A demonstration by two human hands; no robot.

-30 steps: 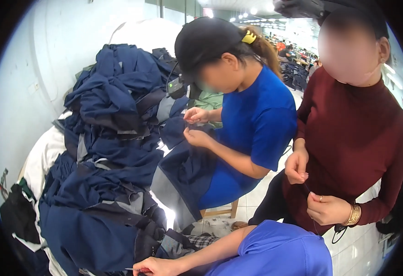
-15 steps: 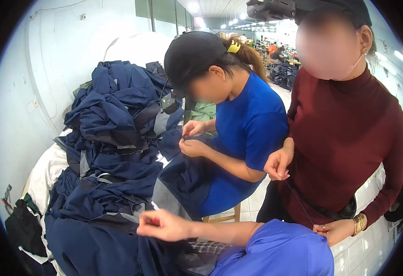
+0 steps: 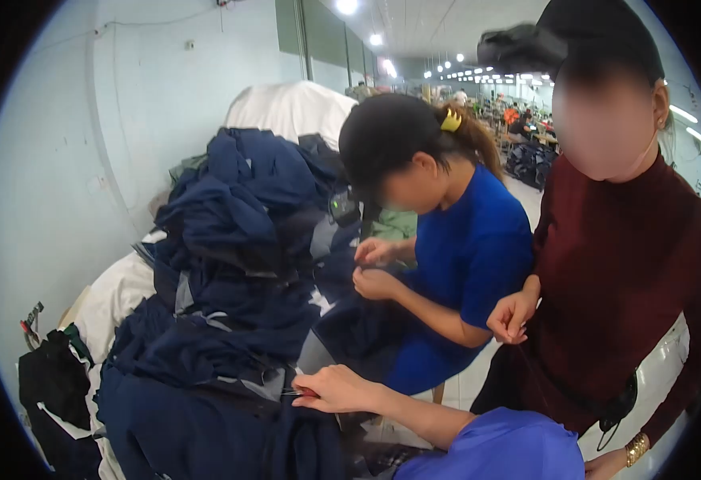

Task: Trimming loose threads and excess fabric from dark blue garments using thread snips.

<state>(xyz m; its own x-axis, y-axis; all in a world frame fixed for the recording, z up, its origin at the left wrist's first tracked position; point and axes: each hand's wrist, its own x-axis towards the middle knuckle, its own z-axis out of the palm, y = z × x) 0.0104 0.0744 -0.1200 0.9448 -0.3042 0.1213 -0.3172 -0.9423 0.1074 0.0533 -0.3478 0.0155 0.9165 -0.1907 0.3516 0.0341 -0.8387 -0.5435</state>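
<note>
The right hand (image 3: 336, 390) is clamped on a red-handled tool (image 3: 308, 392) (mostly hidden inside the grip).

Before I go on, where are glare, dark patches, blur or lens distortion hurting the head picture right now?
Head view, glare: ceiling lights burn out to white; head view, shadow: the navy cloth pile is dark, folds losing detail; head view, distortion: the wall has bowed lines, corners black; head view, softness: the right hand is readable, but the red-handled tool lacks crisp tips.
</note>
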